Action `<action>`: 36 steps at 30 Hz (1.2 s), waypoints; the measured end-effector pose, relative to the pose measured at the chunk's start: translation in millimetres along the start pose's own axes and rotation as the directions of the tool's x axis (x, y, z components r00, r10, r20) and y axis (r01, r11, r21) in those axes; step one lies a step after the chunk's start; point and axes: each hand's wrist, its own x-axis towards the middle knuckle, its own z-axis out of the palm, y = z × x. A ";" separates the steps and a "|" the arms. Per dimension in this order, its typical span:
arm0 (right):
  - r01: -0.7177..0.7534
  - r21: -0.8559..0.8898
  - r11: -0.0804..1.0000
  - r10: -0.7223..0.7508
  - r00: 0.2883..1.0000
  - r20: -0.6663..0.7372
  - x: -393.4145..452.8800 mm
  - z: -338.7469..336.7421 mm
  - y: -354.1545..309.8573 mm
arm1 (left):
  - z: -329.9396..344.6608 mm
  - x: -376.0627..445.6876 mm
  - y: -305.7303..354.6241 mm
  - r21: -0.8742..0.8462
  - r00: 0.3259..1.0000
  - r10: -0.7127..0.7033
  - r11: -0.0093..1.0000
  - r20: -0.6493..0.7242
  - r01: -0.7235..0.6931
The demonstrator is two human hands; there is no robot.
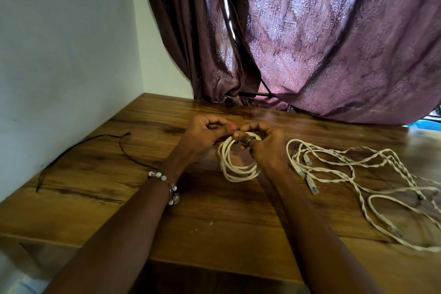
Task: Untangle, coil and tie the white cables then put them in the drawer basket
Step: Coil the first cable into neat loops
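I hold a coiled white round-jacketed cable [238, 164] over the brown wood-grain surface [214, 217], near its middle. My left hand [205, 132] and my right hand [260, 143] meet at the top of the coil, the fingers [235, 136] of both curled in and pinching there. What looks like a thin dark tie sits at that spot, but it is too small for me to be sure. The lower loops of the coil hang down towards the surface; I cannot tell whether they touch it.

To my right, well apart from the coil, the remaining loose white cables [362, 174] sprawl twisted together on the surface, their clear plug ends [310, 184] lying near my right forearm. Some thin black cords [83, 148] lie on the left by the white wall [59, 55].

I judge the cable light and springy: the loops will want to open as soon as my pinch slackens, and the smooth jacket may slide. The best hold is where all the turns cross at the top, clamped together while the tie is cinched. The plug clips look fragile, so I would not pull on them. No drawer basket is in view.
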 end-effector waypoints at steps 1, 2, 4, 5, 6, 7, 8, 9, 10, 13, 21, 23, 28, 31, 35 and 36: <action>0.015 -0.024 1.000 -0.015 1.000 0.005 0.5 0.3 0.8 | 0.8 -0.2 0.6 0.010 1.000 0.009 1.000 -0.011 -0.009; 0.029 -0.048 0.998 -0.029 1.000 0.013 1.5 0.2 2.4 | 1.7 -0.2 0.5 0.021 0.999 0.021 1.000 -0.029 -0.021; 0.057 -0.092 0.994 -0.054 0.998 0.030 3.4 -1.0 6.5 | 3.5 0.6 -0.2 0.045 0.996 0.057 0.998 -0.066 -0.054; 0.073 -0.115 0.991 -0.069 0.997 0.037 3.8 -1.4 8.0 | 3.9 0.9 -0.2 0.055 0.994 0.076 0.996 -0.076 -0.072; 0.091 -0.131 0.987 -0.086 0.995 0.044 4.0 -1.6 8.9 | 4.3 0.6 0.8 0.062 0.992 0.095 0.994 -0.081 -0.090; 0.103 -0.136 0.985 -0.098 0.994 0.047 3.8 -1.5 9.3 | 4.7 0.5 1.5 0.068 0.990 0.113 0.992 -0.082 -0.107; 0.103 -0.125 0.987 -0.099 0.994 0.045 3.4 -1.4 9.3 | 4.6 0.5 2.0 0.070 0.989 0.128 0.990 -0.073 -0.123; 0.092 -0.104 0.990 -0.088 0.995 0.042 2.8 -0.8 8.5 | 4.5 0.3 2.6 0.072 0.988 0.141 0.988 -0.059 -0.136; 0.074 -0.085 0.994 -0.071 0.997 0.040 2.1 -0.5 7.7 | 4.5 -0.1 2.8 0.073 0.988 0.150 0.987 -0.045 -0.147; 0.022 -0.089 0.996 -0.019 0.999 0.035 1.0 0.0 5.6 | 5.6 -1.0 1.8 0.087 0.987 0.162 0.984 -0.026 -0.159; -0.163 0.006 0.987 0.161 0.983 0.086 2.3 -4.3 6.7 | 6.0 2.2 -9.0 0.380 0.946 0.320 0.882 -0.054 -0.277; -0.183 -0.001 0.983 0.182 0.979 0.087 2.6 -4.7 4.6 | 8.3 1.9 -7.0 0.405 0.931 0.361 0.860 -0.051 -0.311; -0.171 0.056 0.984 0.162 0.979 0.126 0.7 -3.0 0.0 | 10.0 2.4 -6.7 0.446 0.911 0.410 0.826 -0.057 -0.344; -0.147 0.070 0.987 0.137 0.981 0.136 -0.8 0.9 2.5 | 8.7 3.3 -7.2 0.432 0.905 0.421 0.828 -0.058 -0.358; -0.163 0.074 0.984 0.150 0.976 0.159 1.3 4.8 3.8 | 9.6 4.5 -9.3 0.454 0.894 0.432 0.824 -0.118 -0.338; -0.161 0.064 0.985 0.148 0.974 0.170 1.6 5.4 4.0 | 9.7 4.9 -10.3 0.472 0.886 0.442 0.816 -0.139 -0.333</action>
